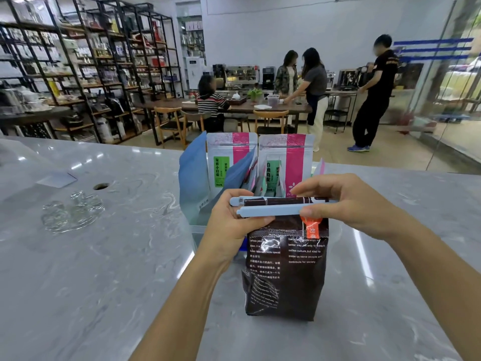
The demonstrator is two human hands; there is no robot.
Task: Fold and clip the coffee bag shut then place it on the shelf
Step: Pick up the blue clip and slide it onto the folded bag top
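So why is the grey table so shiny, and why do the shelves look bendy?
Head view: ceiling lights bounce off the polished grey marble counter as white streaks; the wide lens bows the black metal shelves near the edge; the glossy dark brown coffee bag shows glare; the hands and light blue plastic clip look sharp.

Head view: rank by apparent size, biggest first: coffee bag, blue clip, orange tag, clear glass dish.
1. coffee bag
2. clear glass dish, though it sits farther from the camera than the bag
3. blue clip, long but thin
4. orange tag
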